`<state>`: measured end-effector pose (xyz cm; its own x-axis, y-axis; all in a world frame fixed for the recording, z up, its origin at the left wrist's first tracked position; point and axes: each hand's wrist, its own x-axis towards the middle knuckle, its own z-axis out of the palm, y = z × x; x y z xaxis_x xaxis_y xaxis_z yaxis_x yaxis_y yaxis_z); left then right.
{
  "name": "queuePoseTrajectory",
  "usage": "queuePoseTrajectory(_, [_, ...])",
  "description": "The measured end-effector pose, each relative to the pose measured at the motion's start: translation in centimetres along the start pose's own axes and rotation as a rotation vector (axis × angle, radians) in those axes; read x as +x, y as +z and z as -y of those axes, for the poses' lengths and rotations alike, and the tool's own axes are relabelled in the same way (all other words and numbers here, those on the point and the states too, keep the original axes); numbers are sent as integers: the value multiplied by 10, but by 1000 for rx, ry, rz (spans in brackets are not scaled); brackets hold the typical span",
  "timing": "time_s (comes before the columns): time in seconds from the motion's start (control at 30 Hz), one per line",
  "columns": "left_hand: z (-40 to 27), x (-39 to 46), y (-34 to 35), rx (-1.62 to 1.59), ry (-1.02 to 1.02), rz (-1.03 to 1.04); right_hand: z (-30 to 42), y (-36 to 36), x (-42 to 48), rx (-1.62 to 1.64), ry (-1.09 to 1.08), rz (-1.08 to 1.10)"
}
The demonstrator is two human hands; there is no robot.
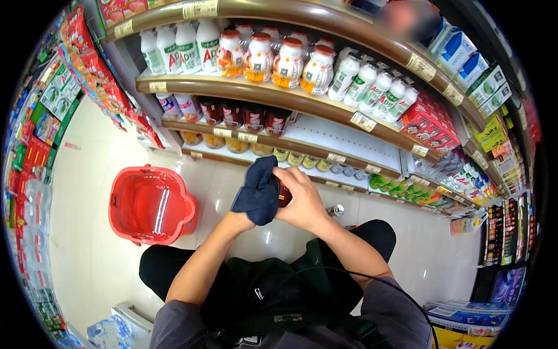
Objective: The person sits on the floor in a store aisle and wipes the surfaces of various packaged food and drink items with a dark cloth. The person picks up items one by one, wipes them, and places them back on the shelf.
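Observation:
Between my two hands, in front of the shelves, is a dark red-brown container point(285, 194), mostly hidden by fingers and cloth. My right hand point(303, 198) grips its right side, thumb and fingers wrapped around it. A dark blue cloth point(257, 192) covers most of my left hand point(242, 220), which presses the cloth against the container's left side. On the shelf ahead stands a row of similar dark brown containers point(254, 118). To their right, a stretch of perforated white shelf board point(344, 141) is bare.
A red plastic bucket point(192, 209) stands on the tiled floor at my left. A can point(335, 210) is on the floor near my right knee. White drink bottles point(260, 56) line the shelf above; jars point(237, 145) fill the lowest one. A blurred person point(407, 19) is at top right.

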<state>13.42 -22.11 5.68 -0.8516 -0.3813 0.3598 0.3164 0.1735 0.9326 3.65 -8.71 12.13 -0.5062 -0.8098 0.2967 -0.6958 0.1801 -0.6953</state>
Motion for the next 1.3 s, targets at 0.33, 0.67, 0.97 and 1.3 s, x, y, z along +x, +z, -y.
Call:
queuePoseTrajectory(0.33, [-11,18,11,287,-13,-2,0,-9,2,-232,-152,-127])
queuePoseTrajectory(0.67, [-34,4,-9,420,-65,-17,18,-10,12,-222,-218,-141])
queuePoseTrajectory(0.97, [-64,18,-13,723,-15,65,-1,0,29,-202,-14,-317])
queuePoseTrajectory(1.3, [-59,28,-19,783,26,95,-23,3,26,9,80,-372])
